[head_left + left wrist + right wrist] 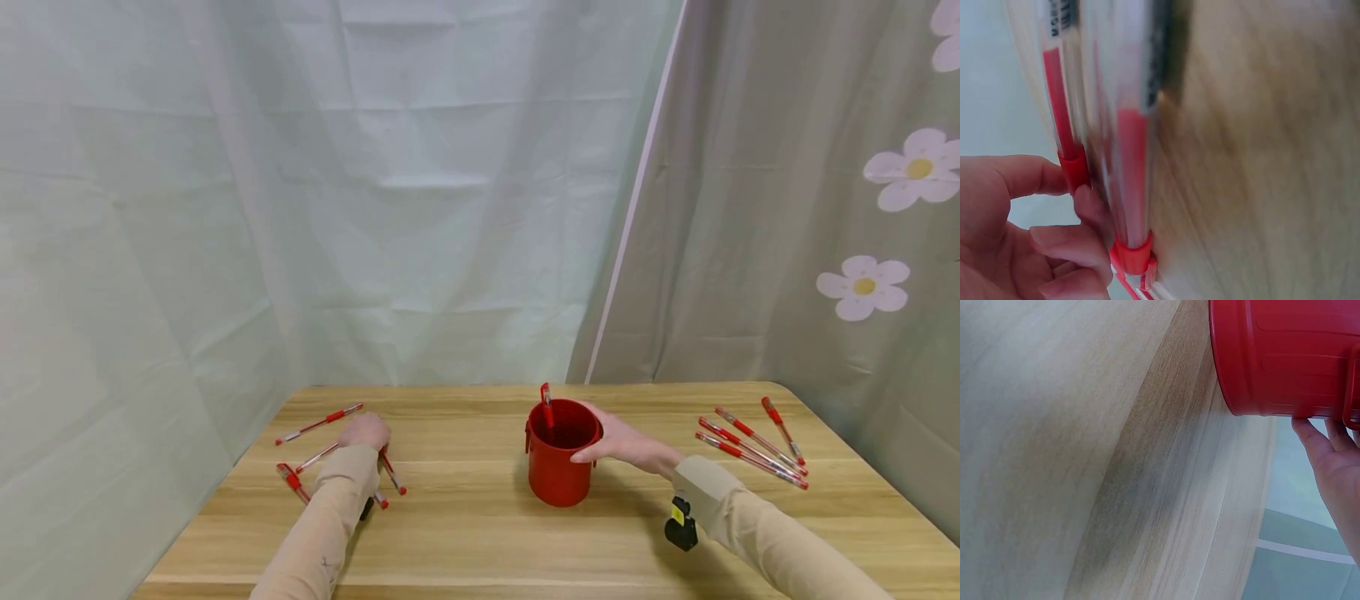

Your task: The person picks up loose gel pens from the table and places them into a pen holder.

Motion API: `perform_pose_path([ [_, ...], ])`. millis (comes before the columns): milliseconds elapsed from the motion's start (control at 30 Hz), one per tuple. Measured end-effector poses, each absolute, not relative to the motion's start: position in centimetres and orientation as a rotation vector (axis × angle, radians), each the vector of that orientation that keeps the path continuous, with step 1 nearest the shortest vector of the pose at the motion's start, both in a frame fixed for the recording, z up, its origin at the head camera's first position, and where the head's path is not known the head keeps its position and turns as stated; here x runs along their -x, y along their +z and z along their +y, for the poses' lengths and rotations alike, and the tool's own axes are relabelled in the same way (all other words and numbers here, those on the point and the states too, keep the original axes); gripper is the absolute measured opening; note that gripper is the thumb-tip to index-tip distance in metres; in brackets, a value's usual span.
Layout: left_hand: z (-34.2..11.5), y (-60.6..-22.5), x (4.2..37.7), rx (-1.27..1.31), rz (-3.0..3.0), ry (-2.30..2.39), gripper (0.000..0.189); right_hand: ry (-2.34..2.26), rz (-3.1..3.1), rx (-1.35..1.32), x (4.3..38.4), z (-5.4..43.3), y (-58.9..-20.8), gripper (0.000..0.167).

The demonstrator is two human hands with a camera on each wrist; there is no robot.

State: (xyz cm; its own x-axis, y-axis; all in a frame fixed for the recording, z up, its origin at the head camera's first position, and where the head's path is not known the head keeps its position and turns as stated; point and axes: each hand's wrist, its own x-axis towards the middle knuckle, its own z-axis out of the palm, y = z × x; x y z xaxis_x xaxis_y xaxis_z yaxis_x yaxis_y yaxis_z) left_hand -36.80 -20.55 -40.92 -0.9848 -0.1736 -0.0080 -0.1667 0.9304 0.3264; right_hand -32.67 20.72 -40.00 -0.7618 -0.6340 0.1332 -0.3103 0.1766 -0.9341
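Observation:
At the left of the table, my left hand (365, 432) pinches a red pen (1063, 100) at its red grip between thumb and finger. A second red pen (1132, 156) lies right beside the curled fingers in the left wrist view. My right hand (626, 443) holds the red bucket (558, 482) by its right side, thumb at the front and fingers behind the rim. One red pen (547, 406) stands in the bucket, its top sticking out above the back rim. In the right wrist view, fingertips touch the bucket's wall near a side handle (1352, 387).
Around my left hand lie other red pens, among them one farther back (321, 423) and one nearer the left edge (292, 481). Several red pens (750, 450) lie at the table's right. Behind the wooden table (465, 533) hangs a pale curtain (450, 208).

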Motion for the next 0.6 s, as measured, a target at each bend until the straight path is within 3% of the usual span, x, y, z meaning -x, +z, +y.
perform_pose_path([
  [600, -19.8, -39.4, 37.0, -0.175, -2.977, -0.668, 0.023, -1.624, 2.163, 0.89, 32.8, 20.6, -40.2, 0.071],
])
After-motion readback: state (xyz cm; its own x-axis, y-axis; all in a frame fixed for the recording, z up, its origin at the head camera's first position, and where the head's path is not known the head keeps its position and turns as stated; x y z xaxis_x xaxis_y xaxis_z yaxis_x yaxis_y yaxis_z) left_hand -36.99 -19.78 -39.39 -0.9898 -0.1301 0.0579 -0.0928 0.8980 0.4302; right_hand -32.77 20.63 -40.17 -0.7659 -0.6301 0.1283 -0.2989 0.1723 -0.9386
